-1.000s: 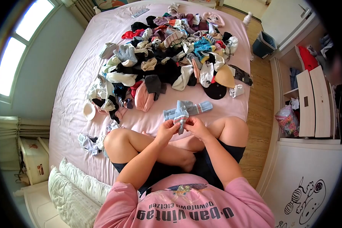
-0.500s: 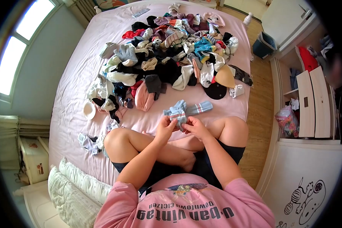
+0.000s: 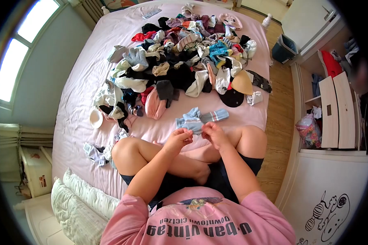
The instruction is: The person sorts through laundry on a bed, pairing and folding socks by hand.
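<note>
Light blue socks with pale stripes [image 3: 191, 121] lie on the bed in front of me. One part is bunched up, and another light blue sock [image 3: 217, 116] stretches out to its right. My left hand [image 3: 179, 139] is just on the near side of the bunched part, its fingers loosely bent with nothing seen in them. Close to the right of it, my right hand [image 3: 215, 134] has bent, slightly parted fingers near the sock's edge. Whether its fingertips still touch the fabric is hard to tell.
A large pile of mixed socks [image 3: 180, 61] covers the far part of the pink bedsheet [image 3: 79, 85]. A white bowl [image 3: 96, 119] and some small clothes [image 3: 95, 154] are at the left. White pillows [image 3: 79, 200] lie near me; drawers [image 3: 333, 114] stand at the right.
Both hands have let go of the light blue sock and drawn apart, the right one moving right. The sock now rests flatter on the bed.
</note>
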{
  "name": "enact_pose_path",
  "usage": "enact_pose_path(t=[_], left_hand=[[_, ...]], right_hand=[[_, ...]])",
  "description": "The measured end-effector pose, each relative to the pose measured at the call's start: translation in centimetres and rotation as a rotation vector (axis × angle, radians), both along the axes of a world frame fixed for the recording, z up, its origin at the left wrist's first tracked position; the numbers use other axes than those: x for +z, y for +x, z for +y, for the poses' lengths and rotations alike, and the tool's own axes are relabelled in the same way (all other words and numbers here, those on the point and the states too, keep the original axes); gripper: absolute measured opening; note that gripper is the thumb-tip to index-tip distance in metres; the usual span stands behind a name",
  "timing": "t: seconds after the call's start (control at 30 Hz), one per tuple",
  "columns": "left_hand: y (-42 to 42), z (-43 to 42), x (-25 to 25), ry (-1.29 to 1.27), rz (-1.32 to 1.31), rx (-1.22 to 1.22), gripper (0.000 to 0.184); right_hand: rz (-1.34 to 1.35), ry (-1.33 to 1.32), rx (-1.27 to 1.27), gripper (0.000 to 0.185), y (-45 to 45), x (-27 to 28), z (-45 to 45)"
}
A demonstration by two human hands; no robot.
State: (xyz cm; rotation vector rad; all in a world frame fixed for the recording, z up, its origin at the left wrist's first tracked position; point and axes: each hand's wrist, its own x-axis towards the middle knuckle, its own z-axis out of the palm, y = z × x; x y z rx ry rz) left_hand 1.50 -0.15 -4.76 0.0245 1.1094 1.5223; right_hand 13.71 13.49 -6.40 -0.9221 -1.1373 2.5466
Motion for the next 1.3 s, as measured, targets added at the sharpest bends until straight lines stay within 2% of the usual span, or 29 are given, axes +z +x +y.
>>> enact_pose_path(t=[0.03,0.17,0.27,0.37,0.4,0.47,0.57,0.6,0.7,0.73,0.83,0.87,0.97,1.0,1.1,1.13,1.23,1.27,1.3], left_hand=[[-0.2,0.0,-0.2,0.031,-0.083,0.046,0.012],[-0.1,0.4,0.6,0.083,-0.1,-0.004,0.012],[0.4,0.3,0.6,0.041,0.011,0.023,0.012],[0.4,-0.1,-0.4,0.06,0.26,-0.132,0.011],[0.4,-0.2,-0.9,0.013,0.349,-0.241,0.011],[0.5,0.0,-1.3,-0.086,0.527,-0.462,0.012],[1.2,0.2,-0.6,-0.138,0.017,-0.225,0.015],[0.8,0.0,-0.9,-0.103,-0.162,-0.129,0.025],[0.3,0.5,-1.5,-0.119,-0.336,0.167,0.038],[0.6,0.5,-1.3,-0.107,-0.09,0.175,0.046],[-0.2,0.6,-2.7,0.111,0.683,-0.002,0.053],[0.1,0.8,0.4,0.261,0.748,-0.15,0.056],[0.6,0.2,-3.7,0.342,0.294,-0.375,0.051],[0.7,0.1,-0.2,0.333,0.319,-0.447,0.04],[0.4,0.2,1.7,0.183,0.297,-0.377,0.029],[0.3,0.5,2.5,0.069,0.265,-0.342,0.013],[-0.8,0.5,-0.4,-0.021,0.345,-0.093,0.012],[-0.2,1.3,0.9,-0.024,0.346,0.095,0.014],[-0.3,1.3,1.3,-0.051,0.342,0.117,0.015]], right_hand=[[0.02,-0.04,-0.053,0.019,0.2,0.0,0.9],[0.046,-0.16,-0.115,0.015,0.5,0.7,1.7],[-0.023,-0.146,-0.037,0.015,0.3,1.0,1.1],[-0.146,-0.099,0.197,0.014,0.2,2.1,0.6],[-0.135,0.006,0.187,0.013,0.2,1.4,0.1],[-0.034,0.009,0.091,0.012,0.3,-0.1,0.3],[0.054,0.012,0.013,0.013,1.1,-0.3,1.1],[0.076,0.021,0.03,0.013,1.4,0.1,1.5],[0.252,-0.04,0.116,0.015,1.9,4.2,1.7],[0.27,-0.058,0.157,0.016,2.3,5.1,2.2],[0.312,-0.068,0.19,0.02,3.1,6.2,3.9],[0.277,-0.031,0.158,0.018,3.2,6.7,4.2],[0.207,0.066,0.066,0.016,2.6,7.9,5.1],[0.183,0.101,0.059,0.016,2.6,7.7,5.9],[0.09,0.163,-0.028,0.016,3.1,5.1,8.5],[0.045,0.142,-0.079,0.015,3.5,4.1,9.2],[-0.016,0.072,-0.293,0.016,3.8,2.6,9.5],[-0.017,0.047,-0.363,0.016,3.5,2.5,9.3],[-0.018,0.021,-0.433,0.016,3.3,2.4,9.2]])
